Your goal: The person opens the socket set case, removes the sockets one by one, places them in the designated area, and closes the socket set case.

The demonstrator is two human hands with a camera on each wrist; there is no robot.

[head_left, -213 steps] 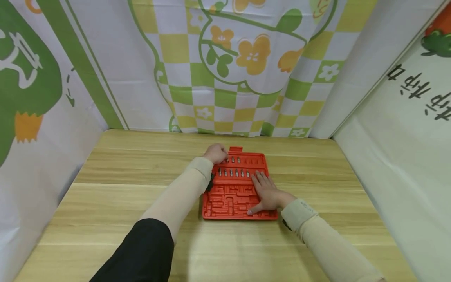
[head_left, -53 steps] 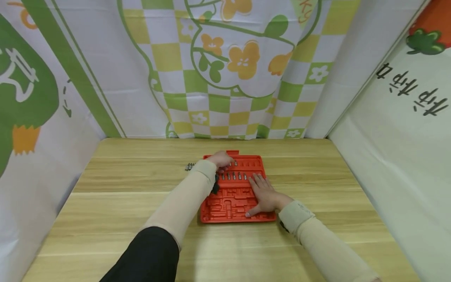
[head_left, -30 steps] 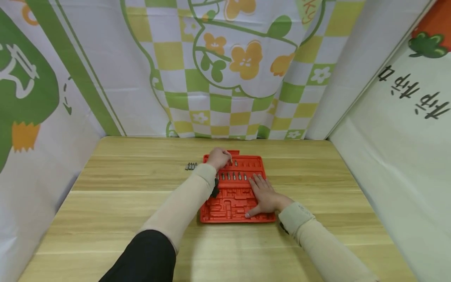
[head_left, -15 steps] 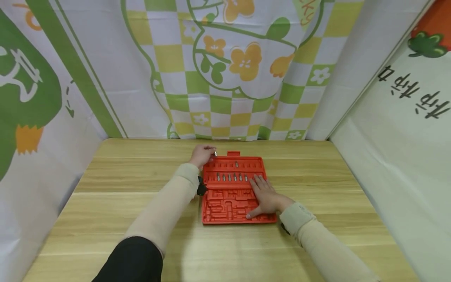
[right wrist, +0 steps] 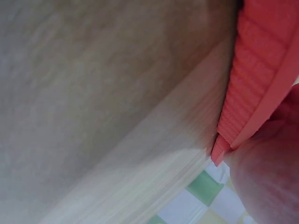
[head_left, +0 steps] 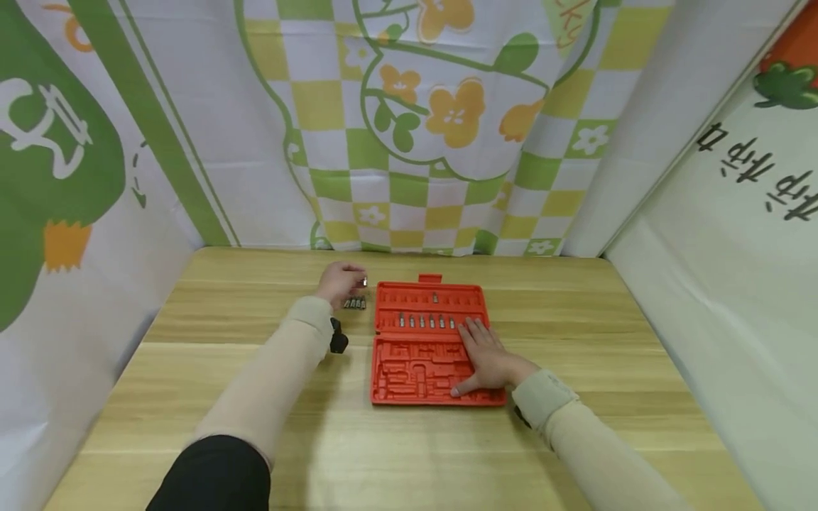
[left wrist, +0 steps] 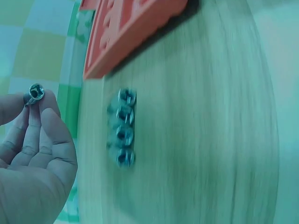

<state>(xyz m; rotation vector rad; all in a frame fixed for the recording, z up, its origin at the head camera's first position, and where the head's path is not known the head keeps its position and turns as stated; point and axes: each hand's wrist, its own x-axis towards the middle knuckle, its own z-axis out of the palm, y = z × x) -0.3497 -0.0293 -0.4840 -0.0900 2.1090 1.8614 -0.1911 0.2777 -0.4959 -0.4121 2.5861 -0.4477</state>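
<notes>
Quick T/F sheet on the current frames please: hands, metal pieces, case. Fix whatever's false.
1. The left hand pinches a metal piece. True.
2. Four loose pieces lie in a row on the table, beside the case. True.
3. The case is shut. False: it lies open.
4. The right hand rests on the case. True.
5. The case's top row shows six pieces and the row below shows one. False: one upper piece shows, and six lower pieces.
6. The left hand is over the case. False: it is off to the case's left, near the loose pieces.
</notes>
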